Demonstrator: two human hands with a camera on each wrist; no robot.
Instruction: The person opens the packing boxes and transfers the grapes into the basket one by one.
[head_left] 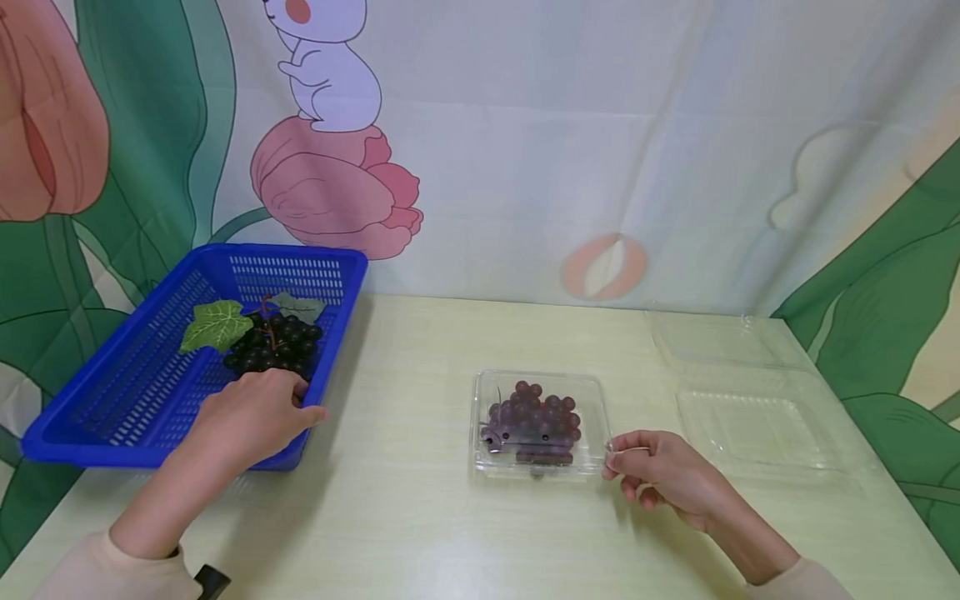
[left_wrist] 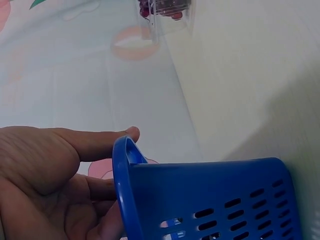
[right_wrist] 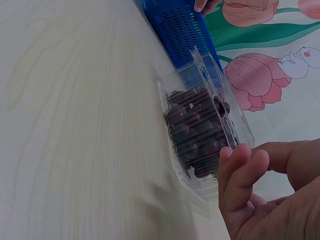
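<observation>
My left hand (head_left: 251, 412) is at the near right corner of a blue plastic basket (head_left: 112, 433). In the left wrist view its thumb lies over the basket rim (left_wrist: 120, 185) and its fingers are on the inner side, gripping it. Inside the basket lies a bunch of black grapes (head_left: 273, 346) with green leaves. A clear plastic clamshell box (head_left: 592, 392) with a bunch of red grapes (head_left: 532, 417) in it stands mid-table, lid down over the fruit. My right hand (head_left: 667, 475) pinches the box's near right corner between thumb and fingers.
Two clear plastic pieces, a rear one (head_left: 720, 342) and a nearer one (head_left: 757, 425), lie on the right of the pale table (head_left: 420, 517). A printed curtain (head_left: 510, 192) hangs along the table's back edge and sides. The basket fills the left end.
</observation>
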